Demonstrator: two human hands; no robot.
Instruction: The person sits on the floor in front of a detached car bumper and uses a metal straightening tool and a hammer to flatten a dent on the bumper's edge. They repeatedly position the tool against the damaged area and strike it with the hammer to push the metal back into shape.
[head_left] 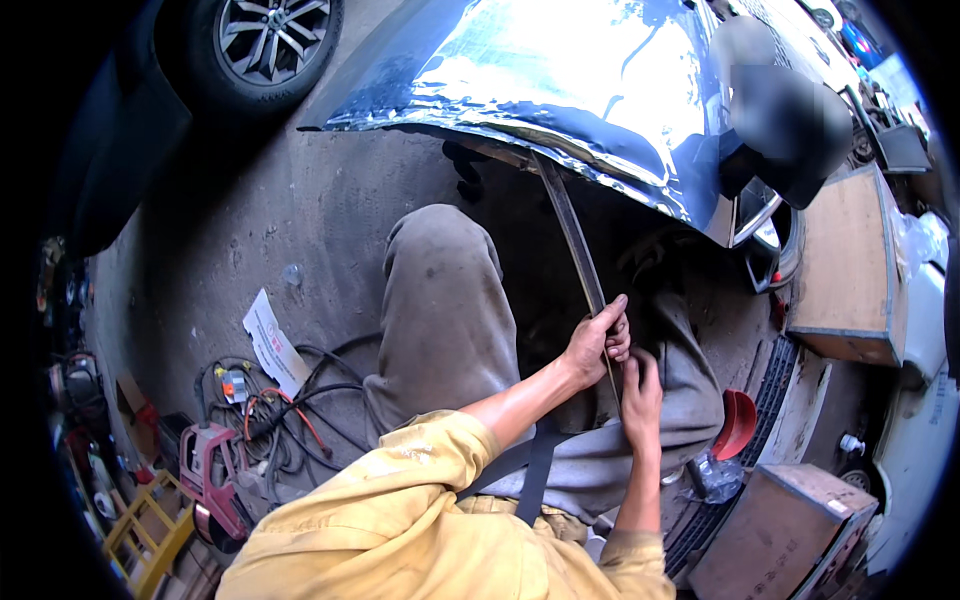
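The bar [572, 228], slanting toward eleven o'clock to the car panel [560, 80], is gripped by the left hand's [592, 348] closed fingers and is best steadied by the right hand [642, 392], whose curled fingers' hold cannot be told.

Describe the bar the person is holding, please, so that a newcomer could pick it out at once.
Start at the glossy blue car panel across the top centre. From under its lower edge, a long, straight, dark bar slants down into the person's left hand. Unlike the dark strap nearer the body, it looks rigid and reaches the panel.
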